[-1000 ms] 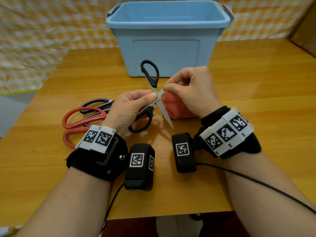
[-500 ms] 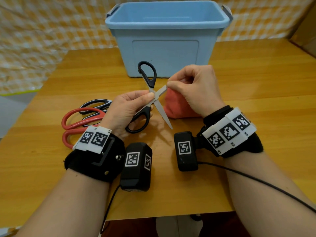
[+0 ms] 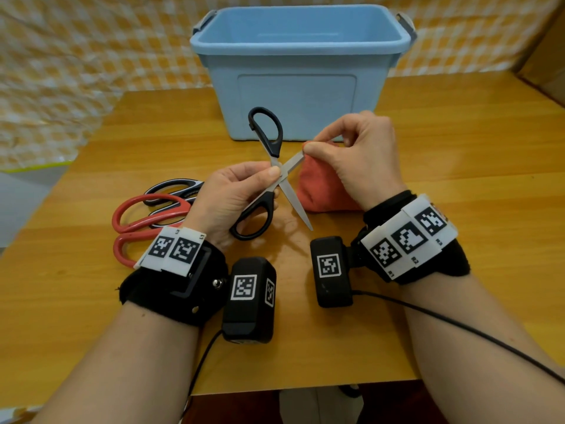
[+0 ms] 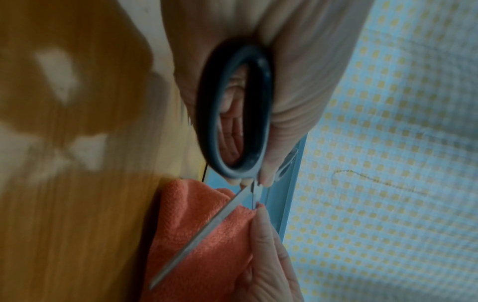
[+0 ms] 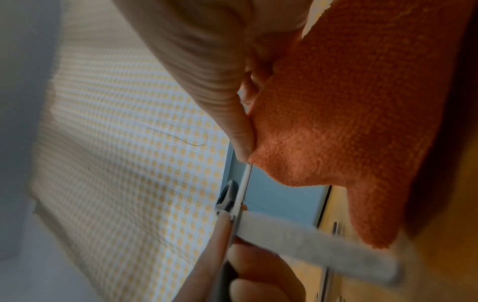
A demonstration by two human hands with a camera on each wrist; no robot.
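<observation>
Since a second ago the right hand [image 3: 363, 160] has slid outward along the far blade, so more steel shows between it and the pivot. At left, red scissors [image 3: 146, 215] lie on the desk [image 3: 458, 166], touching a black-and-white pair [image 3: 174, 188]. Next, the left hand [image 3: 226, 203] holds the black scissors [image 3: 275, 154] above mid-desk, thumb pinching the pivot and fingers curled at the near loop, with the blades crossed wide. The right hand pinches an orange cloth [image 3: 324, 191] round the far blade's tip. A blue bin [image 3: 293, 96] stands beyond.

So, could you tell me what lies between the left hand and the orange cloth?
The open black scissors, held by the left hand; head view.
</observation>
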